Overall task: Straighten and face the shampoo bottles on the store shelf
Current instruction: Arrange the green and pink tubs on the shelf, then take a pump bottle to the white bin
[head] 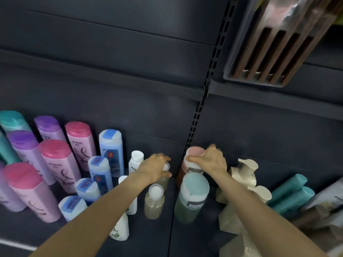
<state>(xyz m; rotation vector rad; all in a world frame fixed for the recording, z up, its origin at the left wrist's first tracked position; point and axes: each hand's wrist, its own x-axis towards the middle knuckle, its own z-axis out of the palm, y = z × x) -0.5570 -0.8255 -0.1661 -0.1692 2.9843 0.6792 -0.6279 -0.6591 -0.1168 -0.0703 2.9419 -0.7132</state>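
Note:
On the dark shelf (157, 238) stand rows of shampoo bottles. My left hand (156, 168) grips a small clear bottle with a white cap (166, 166) at the back of the middle row. A second small clear bottle (154, 201) stands in front of it. My right hand (209, 160) grips the top of a pink-capped amber bottle (193, 154) at the back. A green bottle with a pale blue cap (192, 197) stands right in front of that one.
Pink bottles (55, 164), purple ones (24, 145) and blue ones (111, 151) fill the left of the shelf. Small white bottles (136, 161) stand beside my left arm. Cream pump bottles (245, 175) and teal bottles (291, 191) are on the right. A brown slatted rack (274, 52) hangs above right.

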